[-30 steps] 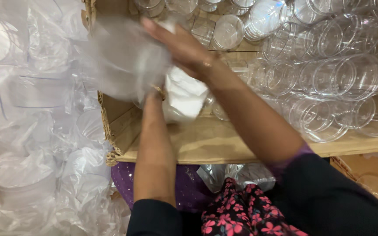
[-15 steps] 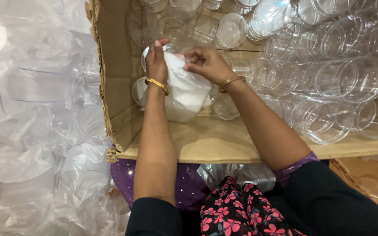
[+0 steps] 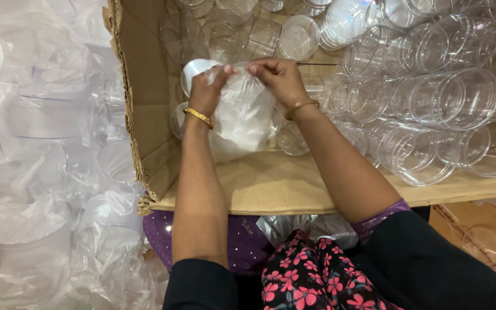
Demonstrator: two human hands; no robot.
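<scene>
Both hands met at the top of a clear plastic bag [image 3: 242,117] stuffed with something white, which sat inside a big cardboard box [image 3: 144,123] among loose clear plastic cups [image 3: 431,103]. The left hand [image 3: 206,92] pinched the bag's mouth between thumb and fingers [image 3: 225,70], and the right hand [image 3: 279,77] gripped the same gathered film just beside it, its fingers curled tight around the plastic. Each wrist carried a gold bangle [image 3: 197,116].

A second earlier the right arm had crossed over the left, sweeping a loose sheet of plastic across the box. Half a second earlier the two hands had already settled on the bag, still a little apart. Now they had closed in until their fingertips nearly touched, and the film between them looked bunched into a neck. That read as the bag's opening being drawn shut for a twist or a knot, with the filling step seemingly done; whether a knot had formed could not be told.

The bag rested near the box's left wall, touching several cups behind it. Outside the box, to the left, lay heaps of bagged clear containers [image 3: 35,115], well apart from the hands.
</scene>
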